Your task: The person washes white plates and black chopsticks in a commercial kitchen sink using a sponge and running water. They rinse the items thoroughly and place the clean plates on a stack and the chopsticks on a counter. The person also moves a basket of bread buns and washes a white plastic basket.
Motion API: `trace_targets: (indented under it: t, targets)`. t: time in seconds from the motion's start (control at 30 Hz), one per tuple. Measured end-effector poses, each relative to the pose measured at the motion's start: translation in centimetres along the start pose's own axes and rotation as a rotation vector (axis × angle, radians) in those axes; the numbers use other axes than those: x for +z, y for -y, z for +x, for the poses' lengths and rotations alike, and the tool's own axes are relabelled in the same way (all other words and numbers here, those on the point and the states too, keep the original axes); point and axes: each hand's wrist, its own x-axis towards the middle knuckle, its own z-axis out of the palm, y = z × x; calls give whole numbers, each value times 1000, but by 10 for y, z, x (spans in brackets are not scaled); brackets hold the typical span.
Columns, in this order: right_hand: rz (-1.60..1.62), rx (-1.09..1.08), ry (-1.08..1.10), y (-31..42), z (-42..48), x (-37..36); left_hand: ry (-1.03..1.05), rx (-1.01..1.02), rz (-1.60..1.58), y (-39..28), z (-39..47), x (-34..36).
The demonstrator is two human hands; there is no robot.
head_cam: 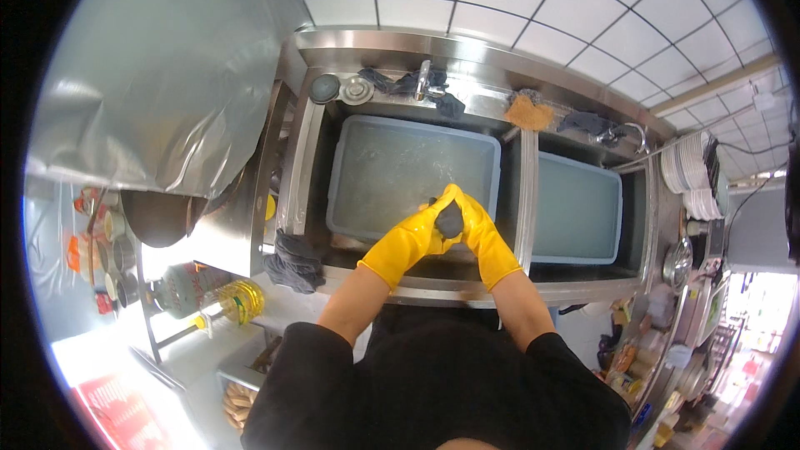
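Note:
My left hand (409, 240) and my right hand (482, 231), both in yellow rubber gloves, meet over the front right part of the left sink. Between them they grip a dark, wadded thing (449, 221), probably a cloth. Below and beyond the hands sits a blue-grey plastic tub (332, 187) of cloudy water in the steel sink. A second tub (620, 219) of cloudy water stands in the right sink, to the right of a steel divider (530, 200).
Behind the sinks are a faucet (423, 80), dark cloths (450, 106), a tan cloth or sponge (529, 114) and another faucet (639, 131). A dark cloth (294, 262) hangs at the front left corner. Stacked white plates (681, 165) stand at the right.

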Motion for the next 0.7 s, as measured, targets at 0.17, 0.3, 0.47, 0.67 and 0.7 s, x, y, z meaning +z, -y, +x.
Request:
trace_targets:
  t: [0.17,0.3,0.47,0.67,0.7]
  targets:
    - [323,40,1,30,-25,2,-60,-45,2,6,-23,1]
    - [122,74,43,49,-21,6,-104,-66,519,22,-33,5]
    - [-361,89,-7,78,-10,5,34,708,1779,63,-25,1]
    - [-498,233,-167,56,12,5,-810,1137,2299,77,26,14]
    - [-503,224,-202,41,21,7,-813,1351,2347,69,35,6]
